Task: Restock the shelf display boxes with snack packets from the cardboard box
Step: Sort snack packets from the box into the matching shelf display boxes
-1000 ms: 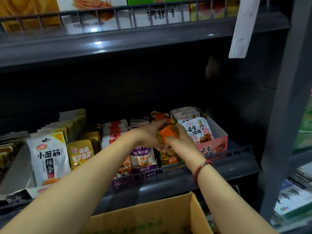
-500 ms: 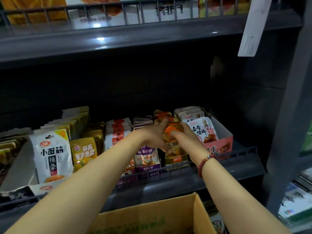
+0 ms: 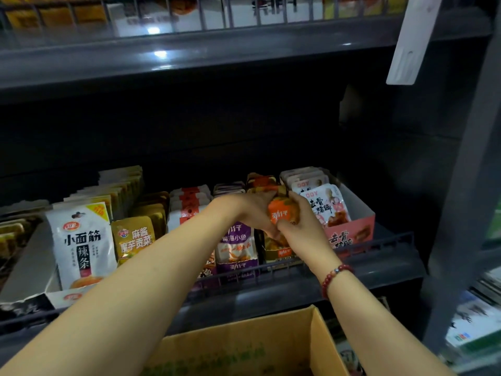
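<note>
Both hands are up at the middle shelf point(image 3: 352, 272), working the same orange packet point(image 3: 282, 213). Left hand point(image 3: 244, 210) curls round it from the left side, right hand point(image 3: 303, 226) wraps it from the right, thumb pressed on the front, and the packet sits between them just above the gold display box point(image 3: 282, 253) that holds more of its kind. A red bead bracelet point(image 3: 334, 278) rings the right wrist. Just left of that row stands a purple packet point(image 3: 235, 248) at the front of its own row; to the right, a pink display box point(image 3: 352, 234) carries white and pink packets. Further left along the shelf are a tall white packet point(image 3: 81, 240) and a yellow packet point(image 3: 134, 237), each fronting a row. Down at the bottom edge, the cardboard box point(image 3: 244, 346) sits open below the shelf, between the two forearms. A white tag point(image 3: 412, 39) hangs at the upper right.
</note>
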The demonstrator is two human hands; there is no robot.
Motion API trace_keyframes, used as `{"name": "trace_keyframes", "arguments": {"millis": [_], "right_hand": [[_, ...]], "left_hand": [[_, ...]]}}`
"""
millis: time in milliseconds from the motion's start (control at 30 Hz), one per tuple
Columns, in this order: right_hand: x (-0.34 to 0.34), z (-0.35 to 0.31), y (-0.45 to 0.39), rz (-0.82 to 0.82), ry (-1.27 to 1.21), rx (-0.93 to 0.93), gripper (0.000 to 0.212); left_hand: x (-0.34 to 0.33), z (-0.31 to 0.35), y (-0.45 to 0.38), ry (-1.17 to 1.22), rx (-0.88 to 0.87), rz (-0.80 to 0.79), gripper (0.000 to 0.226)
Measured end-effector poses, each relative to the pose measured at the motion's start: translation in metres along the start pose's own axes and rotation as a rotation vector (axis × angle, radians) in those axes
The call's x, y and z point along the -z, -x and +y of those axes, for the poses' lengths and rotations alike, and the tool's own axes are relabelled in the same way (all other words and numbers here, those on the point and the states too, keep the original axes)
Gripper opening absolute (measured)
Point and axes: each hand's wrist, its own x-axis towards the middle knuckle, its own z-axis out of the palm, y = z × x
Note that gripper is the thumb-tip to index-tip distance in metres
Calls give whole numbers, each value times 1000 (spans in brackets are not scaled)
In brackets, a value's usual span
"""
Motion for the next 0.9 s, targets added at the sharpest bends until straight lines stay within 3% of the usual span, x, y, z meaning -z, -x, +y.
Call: {"name": "trace_keyframes", "arguments": {"millis": [300, 400, 567, 700, 767, 900], "right_hand": [[6, 4, 23, 42, 263, 183, 71], [8, 5, 37, 76, 330, 259, 67], [-5, 6, 61, 71, 448, 305, 65], [-14, 12, 71, 33, 539, 337, 63], [-19, 15, 73, 25, 564, 397, 52], [-29, 18, 75, -161, 662, 380, 46]], "left_hand": [[10, -12, 26, 152, -20, -15, 109], [3, -30, 46, 41, 34, -33, 107], [-24, -47, 60, 43, 77, 120, 108], [-28, -48, 57, -11, 73, 156, 114], [-28, -48, 54, -62, 78, 180, 111], [-24, -47, 52, -145, 87, 203, 105]]}}
